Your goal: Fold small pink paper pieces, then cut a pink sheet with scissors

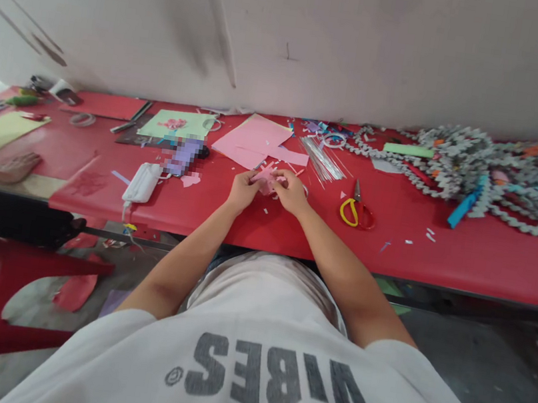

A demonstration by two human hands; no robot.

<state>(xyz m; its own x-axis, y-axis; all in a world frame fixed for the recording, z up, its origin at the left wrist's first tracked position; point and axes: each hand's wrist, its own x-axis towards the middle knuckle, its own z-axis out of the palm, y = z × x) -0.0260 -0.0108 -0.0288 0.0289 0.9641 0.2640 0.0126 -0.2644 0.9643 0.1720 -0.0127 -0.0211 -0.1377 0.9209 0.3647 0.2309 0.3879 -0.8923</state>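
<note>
Between my hands is a pink paper cut-out (266,177) with petal-like points, held just over the red tabletop. My left hand (244,190) pinches its left side, and my right hand (291,193) grips the right side with curled fingers. Part of the paper is hidden behind the fingers. Pink paper sheets (250,139) lie just beyond my hands. To the right of them is a bundle of thin clear strips (323,161). Scissors (351,212) with one yellow and one red handle rest farther right, blades pointing away from me.
Long grey scalloped garlands (461,166) are heaped at the right. On the left are a white power bank (143,183), a purple phone (184,156) and a green sheet (177,124) with pink pieces. Another person's hand (20,166) rests at far left. A pale partition (293,37) stands behind.
</note>
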